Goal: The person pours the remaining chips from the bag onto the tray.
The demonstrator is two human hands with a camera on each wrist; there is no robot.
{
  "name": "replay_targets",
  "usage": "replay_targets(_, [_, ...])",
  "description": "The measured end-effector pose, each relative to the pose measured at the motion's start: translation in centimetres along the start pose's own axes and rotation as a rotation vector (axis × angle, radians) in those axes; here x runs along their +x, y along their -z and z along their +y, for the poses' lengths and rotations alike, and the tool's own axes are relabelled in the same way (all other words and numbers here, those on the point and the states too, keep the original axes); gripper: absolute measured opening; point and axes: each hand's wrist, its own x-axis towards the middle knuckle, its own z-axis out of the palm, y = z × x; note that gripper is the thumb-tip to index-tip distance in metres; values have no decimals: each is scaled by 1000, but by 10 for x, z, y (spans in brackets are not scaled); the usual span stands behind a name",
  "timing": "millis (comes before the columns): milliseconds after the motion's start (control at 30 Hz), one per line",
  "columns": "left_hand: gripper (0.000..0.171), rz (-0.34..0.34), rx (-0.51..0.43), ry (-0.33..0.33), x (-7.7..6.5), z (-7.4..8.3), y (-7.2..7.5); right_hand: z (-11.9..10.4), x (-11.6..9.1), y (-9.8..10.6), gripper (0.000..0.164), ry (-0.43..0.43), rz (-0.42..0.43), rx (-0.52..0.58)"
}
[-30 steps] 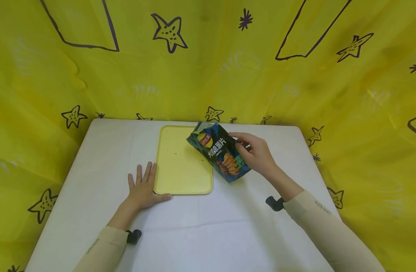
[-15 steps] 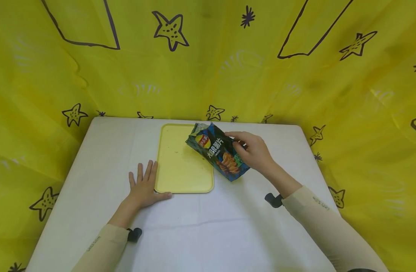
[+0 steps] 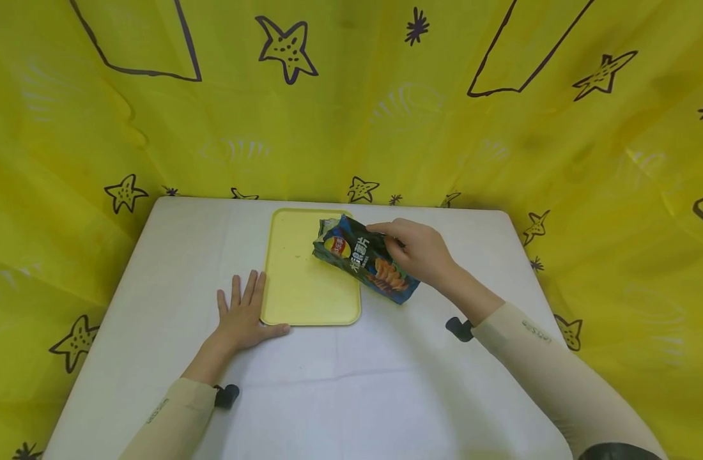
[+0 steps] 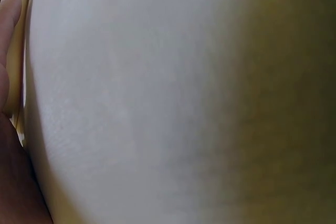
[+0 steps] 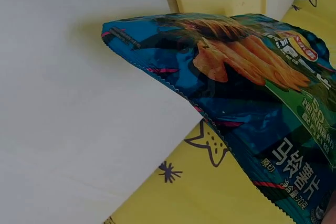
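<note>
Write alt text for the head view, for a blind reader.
A right hand holds a dark chip bag slanted, partly over a yellow tray on a white table; a left hand rests spread at the tray's near-left corner. Yellow cloth with starfish drawings hangs behind.

Soft shadows, dim wrist views, left blurry

The tray (image 3: 305, 300) lies on the table (image 3: 340, 396), near its back edge; behind is the curtain (image 3: 340, 128). The left hand (image 3: 242, 324) is at the tray's front left corner. The bag (image 3: 360, 260) is over the tray's right side, and the right hand (image 3: 417, 248) is at the bag's right.
</note>
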Motion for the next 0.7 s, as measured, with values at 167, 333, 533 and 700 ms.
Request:
replay_targets(167, [126, 8, -4, -2, 1, -1, -1, -5, 7, 2, 38, 57, -8, -47])
replay_targets(333, [126, 2, -9, -3, 1, -2, -2, -10, 12, 4, 40, 67, -35, -94])
replay_targets(533, [126, 1, -19, -2, 0, -1, -1, -15, 18, 5, 39, 71, -69, -135])
replay_targets(700, [126, -2, -18, 0, 1, -2, -1, -18, 22, 5, 35, 89, -92, -143])
